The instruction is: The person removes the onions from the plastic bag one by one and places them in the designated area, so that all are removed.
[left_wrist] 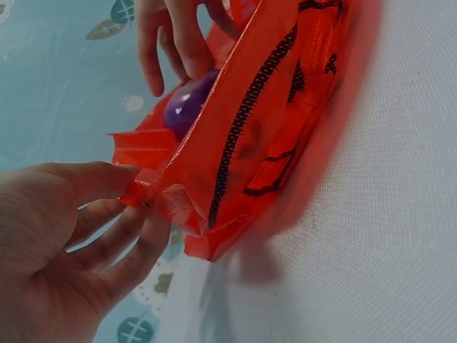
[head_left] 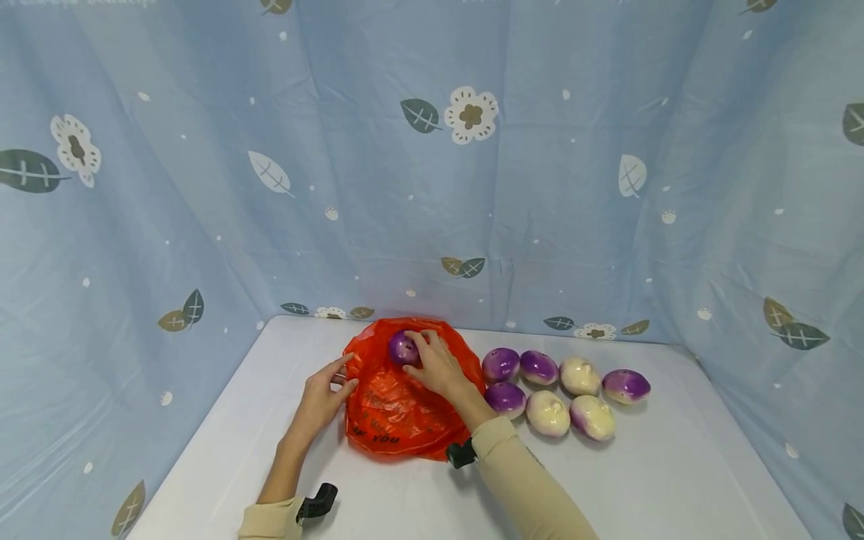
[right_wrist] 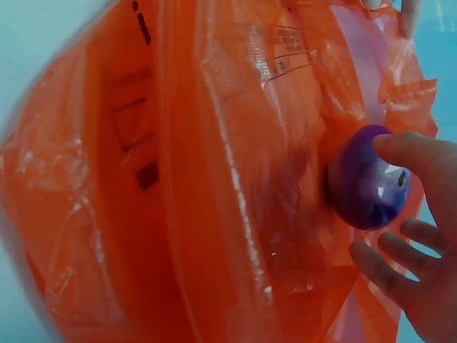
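Note:
A red plastic bag (head_left: pixel 398 412) with dark print lies on the white table. My left hand (left_wrist: pixel 78 243) pinches its edge between thumb and fingers, at the bag's left side in the head view. My right hand (head_left: pixel 437 366) holds a glossy purple turnip (head_left: pixel 403 348) over the far part of the bag. In the right wrist view the thumb lies on the turnip (right_wrist: pixel 368 179), the other fingers curved below it. From the left wrist, the bag's near wall hides the lower part of the turnip (left_wrist: pixel 190 104).
Several purple and cream turnips (head_left: pixel 548 413) sit in a loose group right of the bag, beside my right forearm. A blue patterned curtain (head_left: pixel 378 187) hangs behind and around the white table (head_left: pixel 682 465). Each wrist wears a small black camera (head_left: pixel 317 501).

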